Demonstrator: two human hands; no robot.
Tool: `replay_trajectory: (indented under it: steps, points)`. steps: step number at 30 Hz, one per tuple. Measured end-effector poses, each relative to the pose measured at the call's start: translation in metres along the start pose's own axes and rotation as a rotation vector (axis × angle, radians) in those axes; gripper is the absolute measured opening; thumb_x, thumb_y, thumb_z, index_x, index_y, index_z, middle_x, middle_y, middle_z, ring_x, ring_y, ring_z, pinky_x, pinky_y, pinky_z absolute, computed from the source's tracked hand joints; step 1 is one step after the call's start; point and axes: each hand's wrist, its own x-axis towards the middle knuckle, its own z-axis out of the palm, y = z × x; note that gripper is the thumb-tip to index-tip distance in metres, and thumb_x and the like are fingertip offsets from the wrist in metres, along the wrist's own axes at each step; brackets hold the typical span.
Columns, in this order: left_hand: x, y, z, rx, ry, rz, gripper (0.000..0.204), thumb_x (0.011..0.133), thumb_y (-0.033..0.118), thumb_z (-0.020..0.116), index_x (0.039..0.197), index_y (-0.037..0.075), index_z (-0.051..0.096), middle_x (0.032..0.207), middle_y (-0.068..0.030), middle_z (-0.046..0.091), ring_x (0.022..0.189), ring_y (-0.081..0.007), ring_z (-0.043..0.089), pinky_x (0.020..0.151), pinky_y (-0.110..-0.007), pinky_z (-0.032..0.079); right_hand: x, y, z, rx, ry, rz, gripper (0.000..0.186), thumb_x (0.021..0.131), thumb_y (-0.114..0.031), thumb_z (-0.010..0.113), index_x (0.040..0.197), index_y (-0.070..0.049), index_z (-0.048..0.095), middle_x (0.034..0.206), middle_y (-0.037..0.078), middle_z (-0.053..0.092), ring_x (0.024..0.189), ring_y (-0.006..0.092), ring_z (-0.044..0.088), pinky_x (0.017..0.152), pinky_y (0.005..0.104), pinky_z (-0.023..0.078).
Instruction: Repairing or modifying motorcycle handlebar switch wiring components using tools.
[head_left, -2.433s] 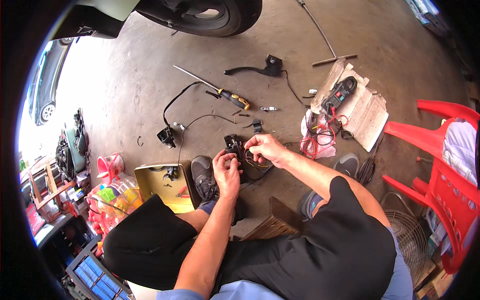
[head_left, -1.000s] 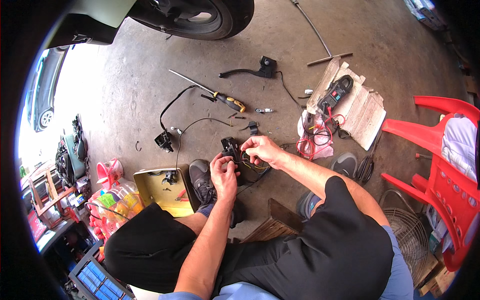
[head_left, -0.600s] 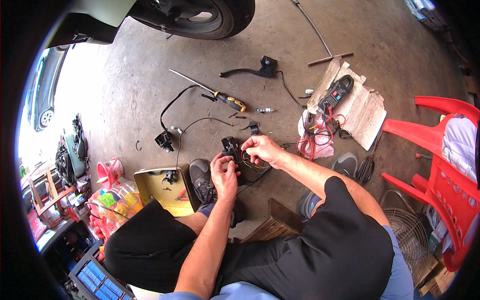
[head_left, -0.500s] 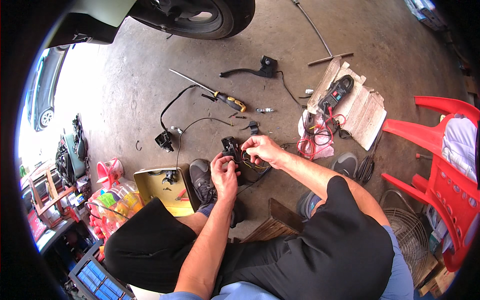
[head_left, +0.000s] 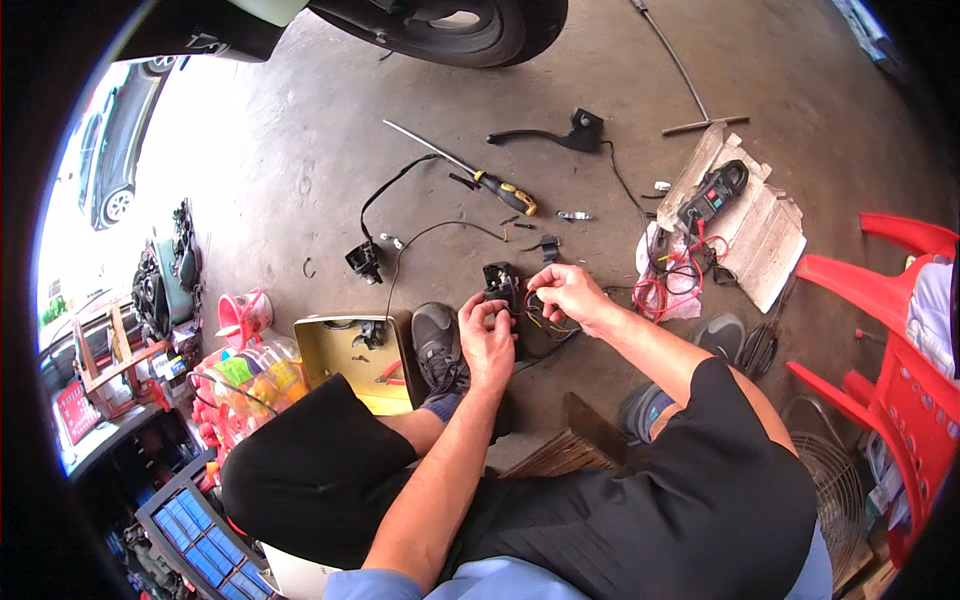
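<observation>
Between my knees, low over the concrete floor, my left hand (head_left: 487, 340) is closed on the lower part of a small black handlebar switch housing (head_left: 500, 280). My right hand (head_left: 568, 297), just to its right, pinches one of the thin wires close beside the housing. Red and yellow wires (head_left: 545, 322) loop out under my right fingers. Their exact ends are hidden by my fingertips. Beyond the hands lies a small black bracket-like part (head_left: 549, 248) on the floor.
Farther out lie a yellow-black screwdriver (head_left: 508, 194), a brake lever (head_left: 550, 134), another switch housing with cable (head_left: 364, 262) and a clamp meter (head_left: 715, 192) on cardboard. A yellow metal tray (head_left: 312, 362) stands left, a red plastic chair (head_left: 905, 365) right. A vehicle wheel (head_left: 520, 40) stands ahead.
The whole view has swung left, so the floor and things appear farther right. Both hands stay at the switch housing and wires, with only slight finger movement.
</observation>
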Motion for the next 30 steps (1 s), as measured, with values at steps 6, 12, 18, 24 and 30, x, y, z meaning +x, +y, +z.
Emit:
replay_trajectory:
  steps: [6, 12, 18, 24, 30]
  points:
    - [0.001, -0.009, -0.007, 0.115, 0.012, 0.093, 0.017, 0.092, 0.01, 0.061, 0.105, 0.0, 0.063, 0.129, -0.0109, 0.043, 0.083, -0.0153, 0.066, 0.058, -0.024, 0.054, -0.007, 0.001, -0.003, 0.032, -0.017, -0.037, 0.016, 0.088, -0.005, 0.057, 0.104, -0.001, 0.061, 0.087, 0.002, 0.063, 0.063, 0.0066, 0.059, 0.053, 0.0215, 0.049]
    - [-0.006, 0.005, -0.008, 0.136, 0.048, 0.031, 0.017, 0.09, 0.007, 0.062, 0.105, -0.001, 0.062, 0.108, -0.0123, 0.055, 0.074, -0.0145, 0.064, 0.07, -0.027, 0.053, -0.015, -0.001, -0.008, 0.056, -0.037, -0.052, 0.018, 0.088, -0.005, 0.057, 0.106, -0.001, 0.061, 0.09, 0.003, 0.065, 0.063, 0.0062, 0.059, 0.054, 0.0209, 0.05]
    - [-0.003, 0.026, -0.017, -0.074, -0.011, 0.043, 0.021, 0.091, 0.007, 0.058, 0.11, 0.0, 0.059, 0.079, -0.0036, 0.062, 0.068, -0.0085, 0.058, 0.058, -0.023, 0.047, -0.017, -0.001, -0.012, 0.041, -0.047, -0.068, 0.019, 0.088, -0.006, 0.057, 0.106, -0.001, 0.062, 0.09, 0.002, 0.065, 0.063, 0.0053, 0.058, 0.053, 0.0209, 0.05]
    - [-0.001, 0.046, -0.026, -0.147, -0.222, -0.154, 0.02, 0.095, 0.014, 0.059, 0.111, 0.003, 0.059, 0.084, -0.0009, 0.062, 0.067, -0.0066, 0.058, 0.051, -0.018, 0.04, -0.018, 0.0, -0.013, 0.043, -0.046, -0.063, 0.021, 0.087, -0.006, 0.057, 0.106, -0.002, 0.063, 0.088, 0.001, 0.064, 0.063, 0.0056, 0.058, 0.054, 0.0213, 0.05]
    - [-0.012, 0.054, -0.008, -0.088, -0.22, -0.039, 0.019, 0.094, 0.011, 0.059, 0.11, 0.0, 0.06, 0.083, -0.0039, 0.064, 0.066, -0.0074, 0.06, 0.05, -0.022, 0.046, -0.018, 0.002, -0.01, 0.029, -0.076, -0.062, 0.019, 0.087, -0.005, 0.056, 0.105, -0.003, 0.063, 0.094, 0.003, 0.066, 0.063, 0.007, 0.058, 0.055, 0.0228, 0.05]
